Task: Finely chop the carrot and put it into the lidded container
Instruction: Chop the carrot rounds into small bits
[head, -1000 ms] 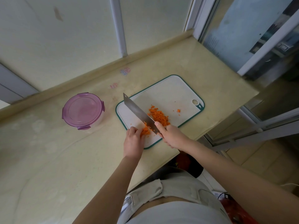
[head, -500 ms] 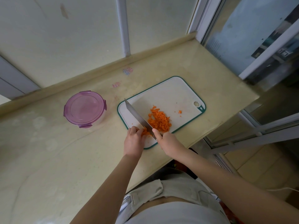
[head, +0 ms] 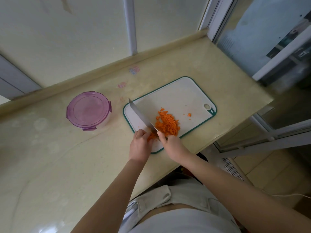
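Our right grip (head: 171, 143) is closed round the cleaver (head: 141, 116), whose blade slants across the cutting board (head: 181, 93). Our left grip (head: 140, 143) curls its fingers over the uncut carrot (head: 151, 136), just beside the blade. The chopped carrot (head: 167, 124) lies heaped right of the blade. The lidded container (head: 88, 111) stands closed on the counter (head: 67, 157), left of the board.
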{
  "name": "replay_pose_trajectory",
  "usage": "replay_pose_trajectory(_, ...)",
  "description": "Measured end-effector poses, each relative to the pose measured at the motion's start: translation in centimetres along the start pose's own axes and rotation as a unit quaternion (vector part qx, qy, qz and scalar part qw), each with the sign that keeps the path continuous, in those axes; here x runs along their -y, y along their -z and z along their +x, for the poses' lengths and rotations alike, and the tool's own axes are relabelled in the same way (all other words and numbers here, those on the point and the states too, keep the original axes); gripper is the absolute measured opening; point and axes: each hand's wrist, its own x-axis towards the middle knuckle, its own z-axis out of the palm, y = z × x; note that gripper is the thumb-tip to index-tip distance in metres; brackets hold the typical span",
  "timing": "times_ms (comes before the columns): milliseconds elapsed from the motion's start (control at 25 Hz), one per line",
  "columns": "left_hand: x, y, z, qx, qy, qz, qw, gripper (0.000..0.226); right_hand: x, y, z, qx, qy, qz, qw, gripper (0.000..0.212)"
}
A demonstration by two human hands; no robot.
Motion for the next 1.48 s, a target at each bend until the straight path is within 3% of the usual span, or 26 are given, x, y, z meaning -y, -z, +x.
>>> replay_pose_trajectory(200,-0.5,0.4,-0.1,0.014,0.001,-0.001,1.0,0.024,-0.8,1.4,0.4,-0.001,-0.009,0.071,0.997,0.063)
replay_pose_trajectory(720,-1.7,0.5,-1.1,0.034,0.007,-0.026,0.999,0.042,-1.2,1.7,-1.8,-0.015,0.008,0.082,0.996,0.059)
replay_pose_trajectory(1040,-0.4,0.7,-1.0,-0.023,0.021,-0.071,0.997,0.018,-1.3,0.9,-2.1,0.006,-0.009,0.047,0.999,0.067)
replay_pose_trajectory(1360,-0.6,-0.1,-0.9,-0.036,0.006,-0.04,0.999,0.017,0.2,1.1,-2.5,0.028,-0.01,-0.032,0.999,0.039)
replay_pose_trajectory(1480,-0.6,-0.2,-0.9,-0.033,0.009,-0.037,0.999,0.016,-0.3,0.3,-2.2,0.02,-0.021,-0.051,0.998,0.044)
